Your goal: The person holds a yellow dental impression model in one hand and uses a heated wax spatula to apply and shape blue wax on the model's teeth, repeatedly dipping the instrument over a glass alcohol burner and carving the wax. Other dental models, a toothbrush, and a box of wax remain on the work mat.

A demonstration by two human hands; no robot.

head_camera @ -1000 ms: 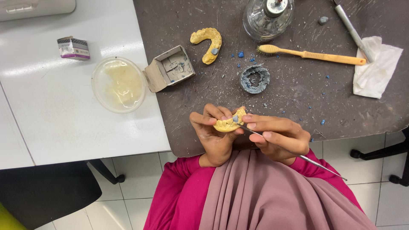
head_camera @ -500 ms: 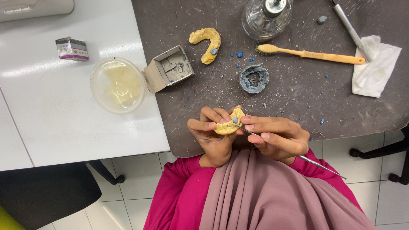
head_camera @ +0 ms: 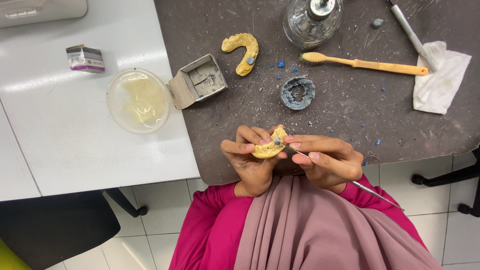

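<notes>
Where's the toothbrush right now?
In the head view, the yellow toothbrush lies flat on the dark mat, upper right, bristles pointing left, between the glass jar and the white tissue.

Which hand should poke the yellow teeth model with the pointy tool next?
Probably the right hand: it holds the thin metal tool like a pencil, tip touching the yellow teeth model. The left hand grips the model.

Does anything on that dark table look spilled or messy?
Yes: small blue crumbs lie scattered over the dark mat around the blue-grey lump, and pale smears streak the mat. A crumpled tissue lies at its right edge.
</notes>
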